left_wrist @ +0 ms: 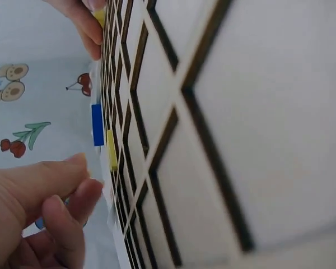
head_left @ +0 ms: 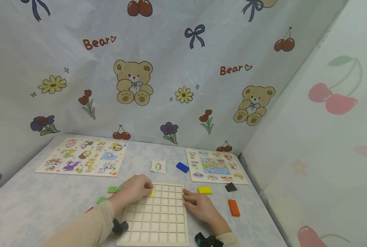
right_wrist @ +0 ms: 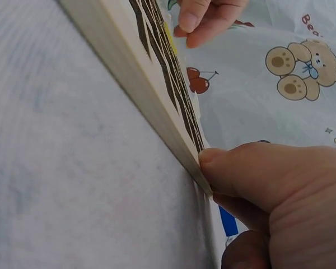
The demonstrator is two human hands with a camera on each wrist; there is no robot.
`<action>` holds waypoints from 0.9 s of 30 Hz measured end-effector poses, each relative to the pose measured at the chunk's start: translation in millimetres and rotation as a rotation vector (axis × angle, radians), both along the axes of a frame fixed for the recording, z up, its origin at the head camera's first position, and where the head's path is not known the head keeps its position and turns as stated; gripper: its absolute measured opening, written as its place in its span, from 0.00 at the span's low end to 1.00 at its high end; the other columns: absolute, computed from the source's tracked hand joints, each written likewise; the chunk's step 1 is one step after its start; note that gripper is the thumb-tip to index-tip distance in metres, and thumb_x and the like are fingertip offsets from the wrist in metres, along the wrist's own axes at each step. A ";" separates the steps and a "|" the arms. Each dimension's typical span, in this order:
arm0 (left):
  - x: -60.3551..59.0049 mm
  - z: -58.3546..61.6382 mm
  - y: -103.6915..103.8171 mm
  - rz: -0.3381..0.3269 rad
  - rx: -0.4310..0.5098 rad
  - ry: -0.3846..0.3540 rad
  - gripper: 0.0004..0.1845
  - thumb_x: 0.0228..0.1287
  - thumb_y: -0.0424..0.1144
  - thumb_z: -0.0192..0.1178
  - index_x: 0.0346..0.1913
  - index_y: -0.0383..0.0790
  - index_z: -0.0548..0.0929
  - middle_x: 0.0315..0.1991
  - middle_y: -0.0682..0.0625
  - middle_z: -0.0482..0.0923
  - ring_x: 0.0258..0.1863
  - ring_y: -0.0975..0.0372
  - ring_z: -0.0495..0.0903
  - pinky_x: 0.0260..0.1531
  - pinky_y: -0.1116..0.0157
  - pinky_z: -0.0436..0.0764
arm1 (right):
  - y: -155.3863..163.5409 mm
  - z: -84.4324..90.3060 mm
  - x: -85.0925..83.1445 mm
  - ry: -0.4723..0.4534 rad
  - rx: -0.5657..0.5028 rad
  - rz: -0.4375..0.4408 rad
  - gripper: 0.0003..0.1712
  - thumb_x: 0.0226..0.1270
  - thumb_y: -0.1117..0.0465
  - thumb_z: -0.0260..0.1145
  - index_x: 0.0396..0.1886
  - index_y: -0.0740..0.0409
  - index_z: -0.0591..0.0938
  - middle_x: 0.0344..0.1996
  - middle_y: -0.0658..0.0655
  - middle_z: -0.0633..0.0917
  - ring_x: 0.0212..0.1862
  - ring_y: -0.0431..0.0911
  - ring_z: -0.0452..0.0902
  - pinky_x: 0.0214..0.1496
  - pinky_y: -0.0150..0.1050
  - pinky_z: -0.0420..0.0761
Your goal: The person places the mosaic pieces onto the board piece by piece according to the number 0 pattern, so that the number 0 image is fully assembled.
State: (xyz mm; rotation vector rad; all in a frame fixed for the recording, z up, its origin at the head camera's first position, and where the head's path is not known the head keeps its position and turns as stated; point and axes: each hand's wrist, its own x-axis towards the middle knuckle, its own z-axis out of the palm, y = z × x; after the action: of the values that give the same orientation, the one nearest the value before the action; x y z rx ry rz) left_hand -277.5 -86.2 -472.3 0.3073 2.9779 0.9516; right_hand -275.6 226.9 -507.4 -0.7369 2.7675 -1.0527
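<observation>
Pinching gridded board (head_left: 159, 216), right hand (head_left: 201, 207), left hand (head_left: 136, 189) (slightly parted, empty) near yellow tile (head_left: 152, 193).

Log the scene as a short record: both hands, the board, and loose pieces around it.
left hand: over the wooden grid board, near the yellow tile
right hand: grips the board's right edge
on board: yellow tile, far left area
left of board: green tiles
right of board: yellow block, orange block, black tile
beyond board: printed card, blue block
</observation>
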 end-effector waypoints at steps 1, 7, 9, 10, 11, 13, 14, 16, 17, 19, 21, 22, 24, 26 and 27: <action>0.5 2.6 -3.4 0.017 0.013 -0.009 0.03 0.63 0.43 0.72 0.39 0.54 0.90 0.38 0.60 0.86 0.39 0.64 0.83 0.40 0.55 0.82 | 0.1 -0.2 -0.1 -0.001 0.002 0.000 0.23 0.73 0.51 0.68 0.63 0.54 0.84 0.70 0.50 0.78 0.70 0.52 0.75 0.67 0.56 0.75; 2.3 29.1 -46.0 0.094 0.099 -0.023 0.08 0.68 0.45 0.69 0.47 0.51 0.89 0.44 0.56 0.86 0.45 0.59 0.83 0.42 0.54 0.82 | -0.9 -0.4 -0.9 -0.016 0.003 -0.005 0.23 0.73 0.50 0.68 0.63 0.54 0.84 0.70 0.49 0.77 0.70 0.52 0.75 0.68 0.57 0.75; 1.9 36.2 -62.8 0.108 0.112 -0.032 0.10 0.68 0.44 0.68 0.49 0.49 0.89 0.44 0.54 0.86 0.45 0.58 0.83 0.43 0.54 0.82 | -1.1 -0.3 -0.8 -0.011 0.004 -0.005 0.23 0.73 0.50 0.68 0.63 0.54 0.84 0.70 0.50 0.77 0.70 0.52 0.75 0.68 0.57 0.74; 1.7 38.8 -70.4 0.115 0.117 -0.039 0.10 0.68 0.44 0.68 0.50 0.48 0.89 0.45 0.53 0.86 0.45 0.58 0.82 0.43 0.54 0.82 | -1.0 -0.3 -0.7 -0.008 0.009 -0.004 0.23 0.73 0.50 0.68 0.63 0.54 0.84 0.70 0.49 0.78 0.70 0.52 0.75 0.68 0.56 0.75; 1.5 40.1 -77.7 0.119 0.116 -0.048 0.11 0.68 0.44 0.69 0.50 0.47 0.89 0.45 0.53 0.86 0.45 0.57 0.82 0.43 0.53 0.82 | -0.9 -0.3 -0.6 -0.006 0.010 -0.004 0.23 0.73 0.51 0.68 0.63 0.54 0.84 0.70 0.49 0.77 0.70 0.52 0.75 0.68 0.56 0.74; 1.5 40.6 -88.8 0.137 0.101 -0.074 0.12 0.66 0.43 0.70 0.50 0.46 0.89 0.44 0.53 0.86 0.44 0.58 0.82 0.45 0.53 0.82 | -0.5 0.2 0.2 -0.002 0.012 -0.005 0.23 0.73 0.51 0.68 0.63 0.54 0.84 0.70 0.49 0.78 0.70 0.52 0.75 0.68 0.57 0.74; 2.1 40.2 -92.8 0.145 0.091 -0.099 0.12 0.65 0.43 0.70 0.50 0.45 0.89 0.43 0.53 0.86 0.43 0.58 0.82 0.45 0.53 0.81 | -0.2 0.7 0.8 -0.001 0.007 -0.005 0.23 0.73 0.51 0.68 0.63 0.54 0.84 0.70 0.49 0.78 0.70 0.52 0.75 0.68 0.57 0.74; 4.5 37.3 -98.7 0.159 0.069 -0.153 0.11 0.62 0.40 0.72 0.48 0.45 0.90 0.41 0.53 0.86 0.40 0.59 0.82 0.44 0.53 0.80 | 0.2 1.3 1.7 -0.002 0.002 -0.004 0.22 0.73 0.52 0.68 0.63 0.54 0.84 0.70 0.49 0.78 0.70 0.52 0.75 0.67 0.57 0.74; 6.3 35.2 -100.9 0.163 0.057 -0.182 0.11 0.61 0.40 0.72 0.46 0.45 0.90 0.40 0.53 0.86 0.39 0.59 0.81 0.43 0.54 0.80 | 0.4 1.3 1.9 -0.002 -0.002 -0.004 0.22 0.73 0.52 0.68 0.63 0.54 0.84 0.70 0.49 0.77 0.70 0.53 0.75 0.67 0.57 0.74; 10.6 29.8 -102.9 0.170 0.019 -0.223 0.08 0.58 0.38 0.73 0.41 0.47 0.90 0.39 0.54 0.85 0.36 0.59 0.80 0.40 0.55 0.78 | 0.5 1.1 2.2 0.005 0.001 -0.003 0.22 0.73 0.52 0.68 0.63 0.54 0.84 0.70 0.49 0.77 0.70 0.53 0.75 0.67 0.57 0.75; 14.7 23.9 -104.2 0.166 -0.009 -0.245 0.06 0.56 0.37 0.74 0.37 0.48 0.89 0.37 0.54 0.84 0.34 0.58 0.78 0.37 0.57 0.76 | 0.3 0.7 2.2 0.008 0.003 -0.005 0.22 0.73 0.52 0.68 0.62 0.54 0.84 0.70 0.49 0.78 0.70 0.53 0.75 0.67 0.57 0.75; 16.5 21.0 -104.5 0.160 -0.019 -0.245 0.05 0.55 0.37 0.74 0.34 0.49 0.89 0.36 0.54 0.84 0.33 0.58 0.78 0.35 0.58 0.76 | 0.1 0.5 2.2 0.009 0.004 -0.006 0.22 0.72 0.52 0.68 0.62 0.54 0.84 0.70 0.49 0.78 0.70 0.53 0.75 0.67 0.57 0.75; 19.3 16.2 -104.6 0.147 -0.041 -0.233 0.05 0.54 0.37 0.75 0.31 0.50 0.88 0.35 0.54 0.83 0.32 0.58 0.77 0.32 0.59 0.74 | -0.4 0.7 2.3 0.010 0.002 -0.007 0.22 0.72 0.53 0.68 0.62 0.54 0.84 0.70 0.49 0.78 0.70 0.53 0.74 0.67 0.57 0.74; 20.7 14.0 -104.9 0.137 -0.051 -0.226 0.05 0.53 0.37 0.75 0.30 0.50 0.88 0.33 0.55 0.83 0.31 0.58 0.76 0.31 0.60 0.73 | -0.9 0.8 2.3 0.008 -0.001 -0.008 0.22 0.73 0.52 0.68 0.62 0.54 0.84 0.70 0.49 0.78 0.70 0.53 0.75 0.67 0.57 0.74; 21.2 13.3 -105.0 0.137 -0.058 -0.225 0.06 0.53 0.38 0.76 0.30 0.50 0.88 0.33 0.55 0.83 0.31 0.58 0.76 0.30 0.60 0.73 | -1.1 0.8 2.4 0.010 0.000 -0.006 0.22 0.73 0.52 0.68 0.62 0.54 0.84 0.70 0.50 0.78 0.70 0.53 0.75 0.67 0.57 0.75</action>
State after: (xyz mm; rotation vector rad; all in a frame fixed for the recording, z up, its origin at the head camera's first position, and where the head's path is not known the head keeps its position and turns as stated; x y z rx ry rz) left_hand -256.3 -191.2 -458.9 -0.0050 2.8416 0.8442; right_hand -273.2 225.8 -506.6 -0.7365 2.7795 -1.0536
